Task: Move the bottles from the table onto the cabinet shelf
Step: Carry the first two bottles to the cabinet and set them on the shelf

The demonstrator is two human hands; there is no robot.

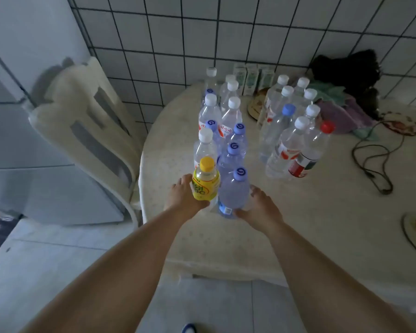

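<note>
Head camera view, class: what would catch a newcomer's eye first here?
Two bare arms reach in: the left hand grips a yellow bottle and the right hand grips a blue-capped bottle at the table's near edge. Behind them stand two clusters of clear bottles, one with a red cap at right.

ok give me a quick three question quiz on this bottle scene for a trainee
1. True or false: the left hand holds the yellow-capped plastic bottle with the yellow label.
2. Which cap colour tops the clear plastic bottle that the right hand grips? A red, B blue-purple, C white.
3. Fill in: the lone red-capped clear bottle stands in the ___ group on the round cream-clothed table.

Key: 1 true; 2 B; 3 right
</note>
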